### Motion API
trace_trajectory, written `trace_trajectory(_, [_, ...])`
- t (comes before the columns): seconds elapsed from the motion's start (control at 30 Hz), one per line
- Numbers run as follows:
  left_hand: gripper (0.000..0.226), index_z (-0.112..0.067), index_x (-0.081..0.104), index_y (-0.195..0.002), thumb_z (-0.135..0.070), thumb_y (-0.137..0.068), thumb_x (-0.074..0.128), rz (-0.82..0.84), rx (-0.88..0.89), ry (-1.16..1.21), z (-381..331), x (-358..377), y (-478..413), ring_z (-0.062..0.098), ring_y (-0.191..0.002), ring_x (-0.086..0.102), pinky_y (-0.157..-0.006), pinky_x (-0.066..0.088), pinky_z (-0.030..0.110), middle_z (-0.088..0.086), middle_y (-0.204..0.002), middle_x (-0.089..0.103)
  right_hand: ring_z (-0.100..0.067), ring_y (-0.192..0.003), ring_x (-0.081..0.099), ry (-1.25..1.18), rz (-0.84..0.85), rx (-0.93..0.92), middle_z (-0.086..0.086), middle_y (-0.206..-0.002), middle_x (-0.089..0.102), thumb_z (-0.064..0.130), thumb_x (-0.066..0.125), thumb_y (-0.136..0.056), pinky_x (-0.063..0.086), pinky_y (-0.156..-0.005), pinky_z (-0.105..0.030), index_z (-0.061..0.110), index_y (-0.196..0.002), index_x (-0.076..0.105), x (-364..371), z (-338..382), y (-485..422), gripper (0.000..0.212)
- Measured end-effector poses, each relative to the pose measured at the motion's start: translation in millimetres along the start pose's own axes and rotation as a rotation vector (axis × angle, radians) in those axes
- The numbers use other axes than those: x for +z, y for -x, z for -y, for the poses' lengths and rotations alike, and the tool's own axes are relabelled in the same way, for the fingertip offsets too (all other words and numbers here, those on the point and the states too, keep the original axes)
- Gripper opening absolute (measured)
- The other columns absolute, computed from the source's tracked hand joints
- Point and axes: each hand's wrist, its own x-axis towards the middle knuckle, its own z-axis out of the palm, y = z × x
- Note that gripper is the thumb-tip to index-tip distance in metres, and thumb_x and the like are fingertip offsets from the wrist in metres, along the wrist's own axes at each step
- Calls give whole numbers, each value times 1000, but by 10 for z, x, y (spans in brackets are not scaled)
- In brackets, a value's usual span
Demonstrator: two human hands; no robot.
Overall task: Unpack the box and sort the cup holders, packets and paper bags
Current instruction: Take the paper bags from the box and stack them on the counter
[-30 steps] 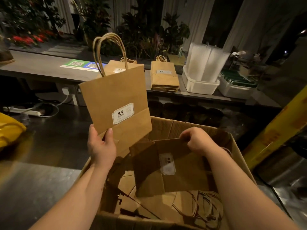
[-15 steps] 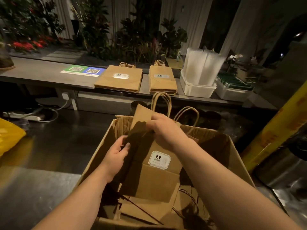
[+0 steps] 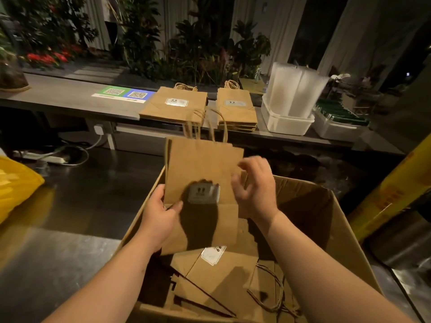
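One paper bag (image 3: 200,164), judged light and floppy, is pinched at its stiffer folded base by the left hand (image 3: 161,215); any hold by the blurred right hand (image 3: 255,190) cannot be told.

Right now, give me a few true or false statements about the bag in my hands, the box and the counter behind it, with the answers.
The left hand holds a paper bag, handles up, over the cardboard box. True.
The cardboard box is empty. False: other bags lie inside it.
A left stack and a right stack of bags lie flat on the counter. True.
The white tub stands left of both stacks. False: it stands to their right.
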Motion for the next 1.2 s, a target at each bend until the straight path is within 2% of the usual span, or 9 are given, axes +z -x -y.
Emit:
trace_trajectory(0.1, [37,-31,56,-124,-5,-99,64,-80,17,64,74,-36,-52,6,-109,66,-99,51,32,-12,-114,71,-14,-105,60,95,336,472,4,-111,62,24,67,-96,56,-92,-36,19,-120,61,96,-459,412,25])
trace_trajectory(0.2, [33,-32,54,-121,-8,-100,64,-114,40,50,113,-48,-75,8,-111,65,-103,51,37,-8,-116,70,-23,-132,54,233,904,825,-5,-145,53,35,75,-90,52,-106,-38,22,-148,45,260,-825,925,67])
trace_trajectory(0.33, [36,-34,52,-122,-6,-101,61,-123,59,59,142,-58,-81,10,-116,64,-103,48,35,-6,-122,68,-30,-147,36,447,1181,777,-8,-160,37,48,82,-81,42,-116,-45,22,-152,41,327,-949,1294,87])
trace_trajectory(0.5, [44,-18,44,-143,-12,-102,59,-100,76,-38,140,-51,-82,11,-119,57,-107,44,34,-4,-128,61,-29,-145,39,573,1010,645,-6,-156,43,42,86,-77,41,-116,-45,22,-153,39,351,-928,1233,91])
trace_trajectory(0.67, [56,-10,36,-152,-9,-102,60,-146,42,22,171,-66,-105,22,-136,53,-117,41,48,9,-144,56,-11,-99,66,168,805,986,3,-107,67,21,82,-83,60,-90,-37,26,-111,62,310,-852,1133,35])
trace_trajectory(0.77, [60,-11,32,-156,-12,-102,60,-185,37,8,135,-65,-94,25,-140,48,-119,38,51,10,-150,51,-12,-90,67,-33,706,1081,0,-100,68,7,75,-89,61,-82,-33,23,-97,63,174,-823,936,22])
trace_trajectory(0.9, [47,-21,41,-146,-12,-103,59,-242,90,62,22,-66,-56,18,-127,54,-113,43,47,0,-138,56,-19,-102,66,-11,626,932,3,-103,65,0,67,-93,63,-83,-37,31,-99,66,-145,-716,489,31])
trace_trajectory(1.07, [58,-26,32,-155,-8,-105,55,-329,74,271,-141,-56,-13,12,-133,48,-113,39,40,-10,-139,50,-10,-95,62,214,845,620,8,-100,62,2,64,-94,58,-78,-26,26,-101,73,-675,-335,-209,26])
trace_trajectory(1.2, [63,-29,24,-159,-10,-106,52,-242,-3,266,-107,-75,-24,12,-136,43,-116,35,42,-10,-146,46,-12,-100,63,371,942,334,6,-106,65,8,67,-94,57,-92,-32,24,-103,74,-829,90,-505,19])
